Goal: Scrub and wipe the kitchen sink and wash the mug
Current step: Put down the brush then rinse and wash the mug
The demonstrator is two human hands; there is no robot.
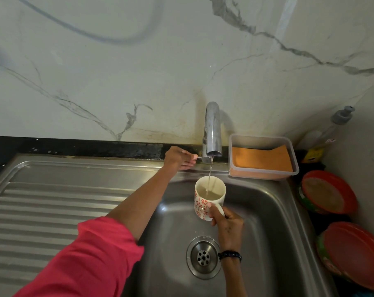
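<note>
A white mug (pixel 203 200) with red flower marks is held over the steel sink (pixel 267 211) under the tap (pixel 212 133). My right hand (pixel 227 226) grips its handle and keeps it upright. A thin stream of water runs from the spout into the mug, which is partly full of cloudy water. My left hand (pixel 179 157) reaches across in a pink sleeve and pinches the tap's small lever at the spout's base. The drain (pixel 203 257) lies below the mug in the basin.
A ribbed steel draining board (pixel 42 211) spreads to the left. A clear plastic box (pixel 264 158) holding an orange sponge sits right of the tap. A pump soap bottle (pixel 340 118) stands in the corner. Two red-lidded containers (pixel 329 194) sit along the right edge.
</note>
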